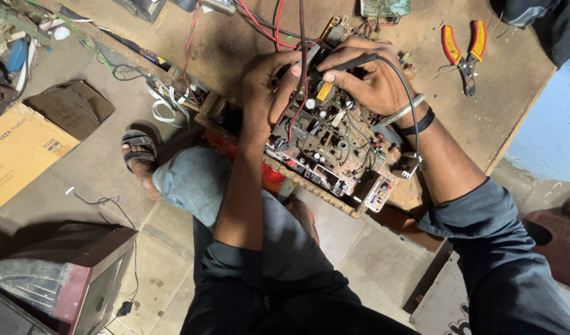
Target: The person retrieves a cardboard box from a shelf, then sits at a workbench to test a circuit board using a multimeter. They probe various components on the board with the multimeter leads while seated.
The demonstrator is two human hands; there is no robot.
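A brown circuit board [334, 146], crowded with capacitors, coils and wires, rests at the front edge of a worn wooden workbench [235, 37]. My left hand [266, 87] grips the board's far left side among red and black wires. My right hand [368, 77] is closed around a thin black probe [353, 61] whose black cable loops past my wrist. The probe tip points at the board's upper middle, between my two hands. A metal bangle and a black band sit on my right wrist.
Red-and-yellow-handled pliers [463, 49] lie on the bench to the right. An old television set [61, 279] stands on the floor at lower left. Cardboard boxes [24, 146] lie to the left. My knee [192, 180] and sandalled foot [139, 155] are below the bench.
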